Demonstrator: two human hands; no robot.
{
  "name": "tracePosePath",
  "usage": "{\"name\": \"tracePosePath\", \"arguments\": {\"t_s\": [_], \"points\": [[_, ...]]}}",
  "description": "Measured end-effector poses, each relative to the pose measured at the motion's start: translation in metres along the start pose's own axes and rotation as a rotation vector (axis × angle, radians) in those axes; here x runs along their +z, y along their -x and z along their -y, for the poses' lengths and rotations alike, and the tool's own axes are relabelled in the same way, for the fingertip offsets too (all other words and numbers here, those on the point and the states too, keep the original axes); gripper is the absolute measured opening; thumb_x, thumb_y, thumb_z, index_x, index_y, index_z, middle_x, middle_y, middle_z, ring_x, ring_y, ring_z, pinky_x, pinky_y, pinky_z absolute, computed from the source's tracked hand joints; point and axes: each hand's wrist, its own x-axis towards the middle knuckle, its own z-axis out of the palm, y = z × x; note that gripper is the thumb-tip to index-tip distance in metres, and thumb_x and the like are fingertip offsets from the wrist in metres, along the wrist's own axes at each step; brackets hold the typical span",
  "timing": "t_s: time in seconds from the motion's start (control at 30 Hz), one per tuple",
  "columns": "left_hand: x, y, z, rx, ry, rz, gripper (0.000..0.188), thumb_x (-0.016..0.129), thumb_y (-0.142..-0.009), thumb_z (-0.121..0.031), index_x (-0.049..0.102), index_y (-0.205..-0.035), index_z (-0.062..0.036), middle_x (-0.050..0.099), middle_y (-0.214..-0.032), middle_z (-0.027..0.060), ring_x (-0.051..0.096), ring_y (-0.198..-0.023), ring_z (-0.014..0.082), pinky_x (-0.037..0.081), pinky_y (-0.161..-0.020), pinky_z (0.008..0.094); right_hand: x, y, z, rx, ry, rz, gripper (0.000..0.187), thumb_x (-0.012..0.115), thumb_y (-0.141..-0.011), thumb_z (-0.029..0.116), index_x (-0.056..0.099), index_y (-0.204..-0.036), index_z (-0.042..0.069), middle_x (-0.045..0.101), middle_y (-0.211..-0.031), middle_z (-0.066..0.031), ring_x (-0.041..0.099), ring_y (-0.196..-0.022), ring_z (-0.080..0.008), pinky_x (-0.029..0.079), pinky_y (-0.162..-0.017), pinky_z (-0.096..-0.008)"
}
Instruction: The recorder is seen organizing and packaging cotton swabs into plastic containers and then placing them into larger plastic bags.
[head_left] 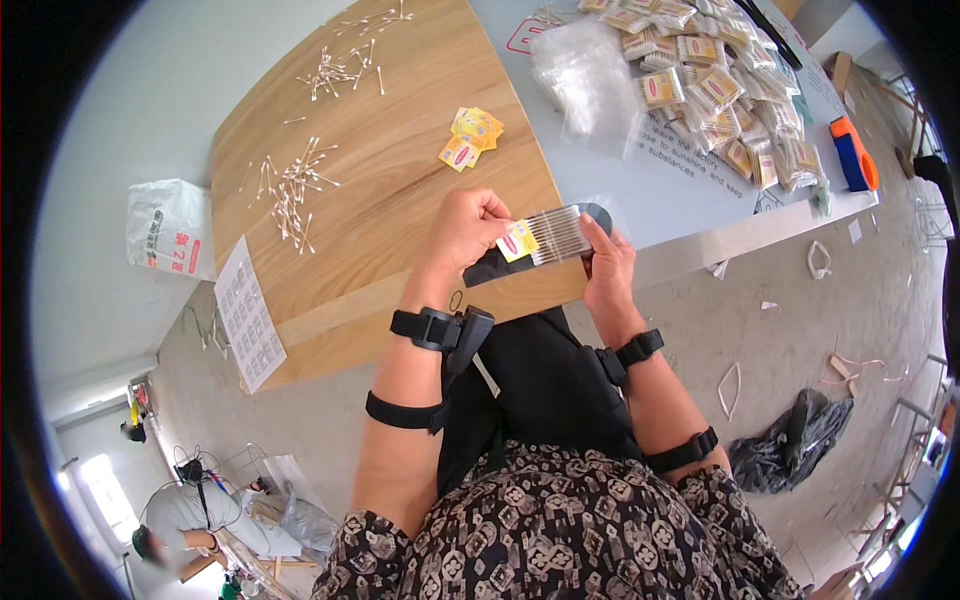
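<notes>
Near the table's front edge, my left hand (464, 238) is closed, with thumb and fingertips pinching a small yellow and white card (517, 241). The card lies against one end of a flat row of cotton swabs (560, 236). My right hand (609, 268) grips the other end of that row, thumb on top and fingers underneath. Clear plastic, apparently a small bag (612, 213), shows around the swabs; how far it covers them I cannot tell. Beneath both hands is a dark flat piece (490, 269) with a rounded grey end.
Yellow cards (472, 137) and loose cotton swabs (297, 190) lie on the wooden table (400, 215). Clear bags (588, 80), a heap of packed swabs (715, 90) and an orange-blue tape dispenser (853, 155) occupy the grey surface. A printed sheet (248, 315) overhangs the left edge.
</notes>
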Motion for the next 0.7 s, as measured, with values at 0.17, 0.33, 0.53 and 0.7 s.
{"name": "tracePosePath", "arguments": {"t_s": [0.17,0.33,0.53,0.7], "points": [[0.010,-0.009,-0.001,0.100,-0.201,-0.006,0.011,0.071,-0.078,0.001,0.060,-0.079,0.0010,0.062,-0.068,0.0039,0.056,-0.057,0.0083,0.042,-0.048,0.0245,-0.003,-0.002,-0.001,-0.010,0.012,-0.019,0.014,0.075,-0.085,0.013,0.069,-0.090,0.001,0.070,-0.084,-0.0034,0.063,-0.070,-0.0104,0.051,-0.062,-0.0260],[0.023,-0.014,-0.005,0.147,-0.375,-0.059,0.015,0.074,-0.075,0.000,0.059,-0.079,0.0009,0.061,-0.067,0.0070,0.059,-0.060,0.0134,0.048,-0.055,0.0288,-0.001,0.000,0.000,-0.016,0.013,-0.023,0.013,0.074,-0.085,0.013,0.070,-0.090,0.002,0.070,-0.084,-0.0028,0.062,-0.070,-0.0098,0.051,-0.064,-0.0256],[0.040,-0.015,-0.004,0.249,-0.403,-0.124,0.019,0.074,-0.073,0.000,0.056,-0.077,0.0002,0.060,-0.067,0.0082,0.060,-0.063,0.0153,0.049,-0.057,0.0307,0.000,0.001,0.000,-0.019,-0.002,0.015,0.013,0.073,-0.086,0.012,0.069,-0.091,0.001,0.069,-0.085,-0.0034,0.062,-0.070,-0.0098,0.051,-0.062,-0.0249],[0.048,-0.012,-0.007,0.307,-0.427,-0.149,0.022,0.073,-0.073,0.001,0.053,-0.082,0.0001,0.057,-0.066,0.0102,0.058,-0.061,0.0224,0.047,-0.058,0.0346,-0.001,0.001,0.000,-0.001,0.011,-0.004,0.014,0.073,-0.086,0.012,0.068,-0.092,0.000,0.069,-0.084,-0.0051,0.062,-0.069,-0.0104,0.052,-0.061,-0.0267]]}}
